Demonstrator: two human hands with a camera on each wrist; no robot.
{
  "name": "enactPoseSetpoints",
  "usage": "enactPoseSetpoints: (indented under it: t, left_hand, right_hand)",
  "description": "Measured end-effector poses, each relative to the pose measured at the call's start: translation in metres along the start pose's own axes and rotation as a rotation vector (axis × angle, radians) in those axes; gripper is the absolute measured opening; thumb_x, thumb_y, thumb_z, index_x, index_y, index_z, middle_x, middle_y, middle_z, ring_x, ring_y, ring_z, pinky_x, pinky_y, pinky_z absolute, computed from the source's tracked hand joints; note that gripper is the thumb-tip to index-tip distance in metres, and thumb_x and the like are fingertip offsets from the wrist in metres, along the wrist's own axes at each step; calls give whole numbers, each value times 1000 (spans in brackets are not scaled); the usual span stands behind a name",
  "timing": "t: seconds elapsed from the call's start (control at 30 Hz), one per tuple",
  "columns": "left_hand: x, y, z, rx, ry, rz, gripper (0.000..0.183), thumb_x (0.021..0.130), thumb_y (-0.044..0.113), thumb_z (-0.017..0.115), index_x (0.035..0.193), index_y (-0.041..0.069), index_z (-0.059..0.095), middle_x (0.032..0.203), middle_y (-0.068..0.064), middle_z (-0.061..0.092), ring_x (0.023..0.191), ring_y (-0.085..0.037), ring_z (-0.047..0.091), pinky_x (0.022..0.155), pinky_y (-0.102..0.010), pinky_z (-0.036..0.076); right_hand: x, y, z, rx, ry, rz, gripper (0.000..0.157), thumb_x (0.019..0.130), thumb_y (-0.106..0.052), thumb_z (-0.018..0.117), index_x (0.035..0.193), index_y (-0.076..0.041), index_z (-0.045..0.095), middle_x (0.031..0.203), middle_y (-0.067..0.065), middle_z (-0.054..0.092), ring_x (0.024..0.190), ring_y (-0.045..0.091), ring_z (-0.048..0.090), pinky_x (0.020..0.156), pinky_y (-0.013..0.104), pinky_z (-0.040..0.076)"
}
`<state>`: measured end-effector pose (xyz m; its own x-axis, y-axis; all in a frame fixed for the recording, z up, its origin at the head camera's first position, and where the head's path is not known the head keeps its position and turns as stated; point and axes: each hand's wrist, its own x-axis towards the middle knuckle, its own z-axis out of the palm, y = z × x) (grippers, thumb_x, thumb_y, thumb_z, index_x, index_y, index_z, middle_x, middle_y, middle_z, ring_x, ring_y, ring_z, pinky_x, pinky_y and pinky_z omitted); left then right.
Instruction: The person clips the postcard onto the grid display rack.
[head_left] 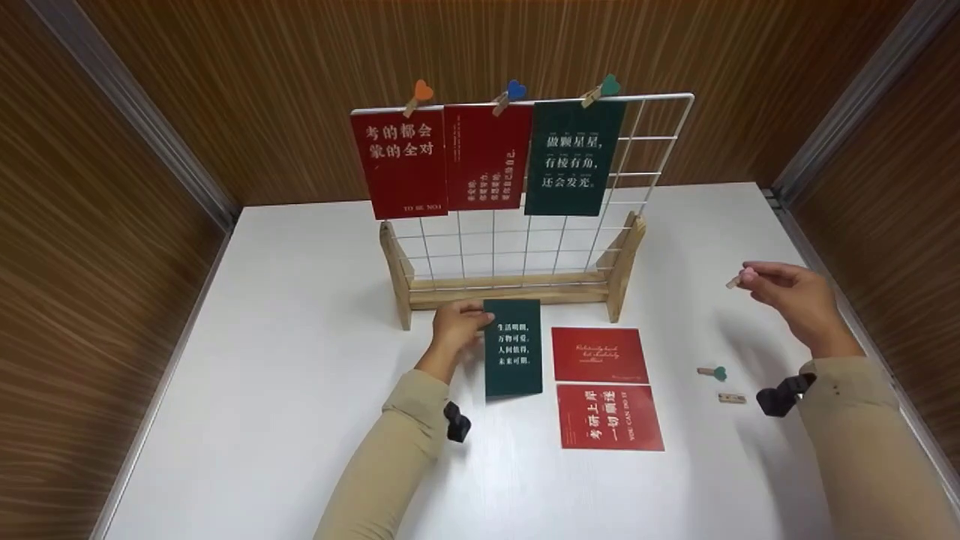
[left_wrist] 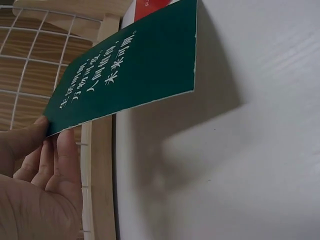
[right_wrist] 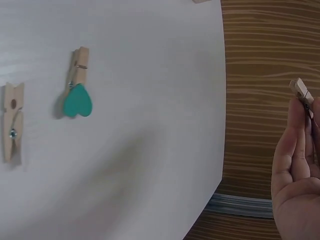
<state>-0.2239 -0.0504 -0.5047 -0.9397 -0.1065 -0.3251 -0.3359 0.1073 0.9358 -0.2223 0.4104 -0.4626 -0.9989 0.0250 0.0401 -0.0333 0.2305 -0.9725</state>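
Here, from my head, my left hand [head_left: 456,330] extends before the wire-grid rack [head_left: 510,294], my right hand [head_left: 802,300] raised well apart. Left wrist: thumb and fingers pinch a dark-green postcard [left_wrist: 135,65] by its edge. Right wrist: fingertips clamp a wooden clothespin [right_wrist: 299,86].

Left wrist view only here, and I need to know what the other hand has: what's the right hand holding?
Observer: The right hand pinches a small wooden clip.
Operator: How many cards hang on the grid?
Observer: Three: two red cards and one dark green card, each clipped at its top edge.
Operator: Any loose clips?
Observer: I see two, including a green-heart clip.
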Motion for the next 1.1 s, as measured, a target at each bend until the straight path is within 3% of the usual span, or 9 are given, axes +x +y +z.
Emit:
enactPoseSetpoints:
  t: [0.3,0.63,0.87,1.1]
  left_hand:
    - [-5,31,11,-32,-81,19,34,85,2,69,118,-2,63,111,-15,64,97,-24,64,75,-38,55]
    - [-17,67,28,6,-106,94,27,85,4,70,112,1,66,97,-9,68,84,-20,66,69,-33,56]
    - [-28,92,44,30,-137,134,27,84,5,72,111,3,67,96,-5,67,85,-17,66,67,-29,56]
    - [-36,117,56,45,-165,217,25,84,5,72,108,3,68,93,-5,66,81,-14,65,65,-29,56]
  right_hand:
    - [18,-32,6,-105,39,-33,37,89,-17,67,118,5,62,96,-7,67,90,4,65,77,14,49]
    - [29,-65,14,155,32,-61,31,85,-9,71,113,4,66,96,3,69,89,11,67,77,15,49]
    - [37,-84,18,213,39,-89,29,84,-4,70,111,4,66,95,3,69,87,11,68,76,16,50]
    - [44,-107,21,247,34,-122,26,83,-3,72,108,4,68,95,5,67,87,13,68,75,18,51]
